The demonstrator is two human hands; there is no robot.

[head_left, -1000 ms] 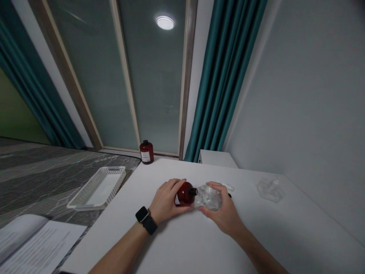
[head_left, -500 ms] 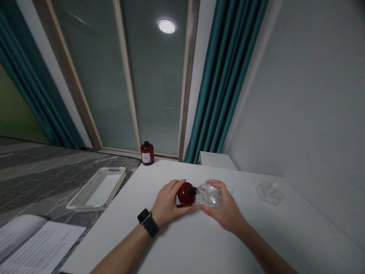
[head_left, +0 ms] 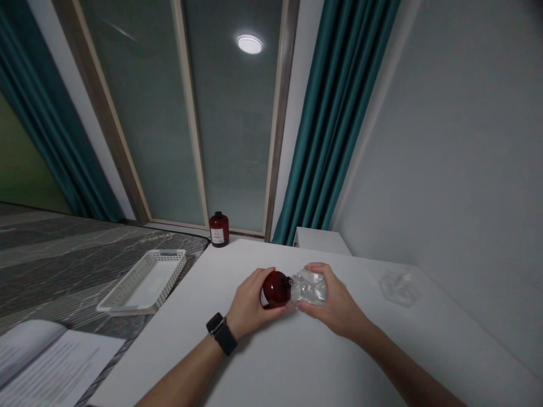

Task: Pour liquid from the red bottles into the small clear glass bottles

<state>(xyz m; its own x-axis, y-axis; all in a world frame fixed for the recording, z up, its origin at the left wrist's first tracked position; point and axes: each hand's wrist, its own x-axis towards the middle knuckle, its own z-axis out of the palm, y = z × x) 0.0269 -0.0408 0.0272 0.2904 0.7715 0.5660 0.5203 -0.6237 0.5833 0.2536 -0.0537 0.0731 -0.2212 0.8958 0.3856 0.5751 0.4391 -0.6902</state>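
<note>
A round dark red-brown bottle (head_left: 276, 289) lies tilted over the white table, its black neck pointing right. My left hand (head_left: 249, 305), with a black watch on the wrist, is closed around the bottle's body from the left. Part of a white label shows beside the fingers. My right hand (head_left: 335, 305) grips crumpled clear plastic wrap (head_left: 310, 287) between thumb and fingers. The wrap's left edge meets the bottle's neck. I cannot tell whether the wrap encloses the tip of the neck.
Another dark red bottle (head_left: 219, 230) with a black cap stands upright at the table's (head_left: 271, 367) far left corner. More clear plastic (head_left: 399, 288) lies to the right. Left of the table are a white basket (head_left: 123, 310) and an open book (head_left: 63, 367). A white cabinet (head_left: 322, 240) stands behind.
My right hand and the plastic wrap have shifted slightly left, closer to the bottle's neck. A loose end of wrap beyond the right fingers no longer shows. The left hand keeps its hold.
</note>
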